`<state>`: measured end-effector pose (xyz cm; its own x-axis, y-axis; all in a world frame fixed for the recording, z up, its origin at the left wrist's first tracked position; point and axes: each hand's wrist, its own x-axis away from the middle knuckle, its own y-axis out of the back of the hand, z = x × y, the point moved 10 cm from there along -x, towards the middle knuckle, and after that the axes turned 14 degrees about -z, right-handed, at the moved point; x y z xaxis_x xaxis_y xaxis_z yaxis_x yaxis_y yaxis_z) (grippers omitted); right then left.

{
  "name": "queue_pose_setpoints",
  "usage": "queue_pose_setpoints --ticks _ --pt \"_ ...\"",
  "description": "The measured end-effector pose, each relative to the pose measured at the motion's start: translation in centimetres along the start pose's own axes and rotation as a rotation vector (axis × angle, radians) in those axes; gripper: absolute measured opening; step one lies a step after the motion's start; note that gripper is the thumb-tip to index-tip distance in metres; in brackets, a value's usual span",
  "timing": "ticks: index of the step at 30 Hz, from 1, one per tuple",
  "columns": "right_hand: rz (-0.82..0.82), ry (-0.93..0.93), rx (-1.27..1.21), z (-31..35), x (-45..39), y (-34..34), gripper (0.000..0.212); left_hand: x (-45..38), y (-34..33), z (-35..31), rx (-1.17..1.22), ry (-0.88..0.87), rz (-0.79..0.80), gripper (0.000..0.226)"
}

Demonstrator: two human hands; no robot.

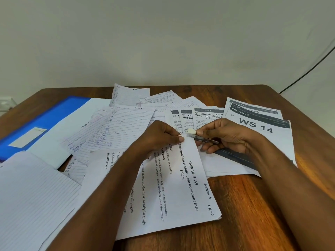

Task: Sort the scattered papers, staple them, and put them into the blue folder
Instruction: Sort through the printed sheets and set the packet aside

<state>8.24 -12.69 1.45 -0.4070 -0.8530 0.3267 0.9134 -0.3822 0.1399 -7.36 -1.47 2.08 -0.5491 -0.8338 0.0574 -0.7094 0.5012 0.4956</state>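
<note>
Nearest the camera, a blank lined white sheet (pixel 34 192) lies at the left edge of the brown wooden tabletop (pixel 253 205), and beside it sits the white printed sheet headed TASK ID: 3649 (pixel 174 187), its long axis running away from the person and tilted slightly left at the far end. At that sheet's far right corner the 2 hands meet. The left hand (pixel 159 136) pinches the paper's corner between thumb and fingertips, holding it steady. The right hand (pixel 226 136) curls around a small silver metal stapler with a white tip (pixel 201 137), whose nose points left and touches the same corner, just beside the left thumb. The stapler's mouth seems to sit at the paper edge, so I judge a staple is about to go in here; the corner lies directly left of the right hand. Farther off, handwritten lined pages (pixel 116 127) and printed forms with grey headers (pixel 199 116) fan across the middle, a sheet marked WS 14 (pixel 257 127) lies right, and the blue plastic folder (pixel 45 120) rests far left, partly covered by papers.
</note>
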Motion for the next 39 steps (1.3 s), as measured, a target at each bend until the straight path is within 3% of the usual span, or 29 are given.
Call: queue_pose_setpoints --ticks 6,21,28,39 --pt "-0.048 0.081 0.157 0.4 0.5 1.2 0.030 -0.2 -0.4 0.5 0.005 -0.003 -0.014 0.011" --pt "-0.531 0.406 0.525 2.0 5.3 4.4 0.025 0.5 -0.7 0.2 -0.001 -0.071 -0.101 0.014" --pt "-0.784 0.337 0.661 0.6 9.2 11.0 0.020 0.1 -1.1 0.2 -0.028 -0.098 -0.102 0.016" --pt "-1.176 0.031 0.829 -4.7 15.5 26.4 0.016 0.5 -1.2 0.0 0.051 -0.117 -0.074 0.013"
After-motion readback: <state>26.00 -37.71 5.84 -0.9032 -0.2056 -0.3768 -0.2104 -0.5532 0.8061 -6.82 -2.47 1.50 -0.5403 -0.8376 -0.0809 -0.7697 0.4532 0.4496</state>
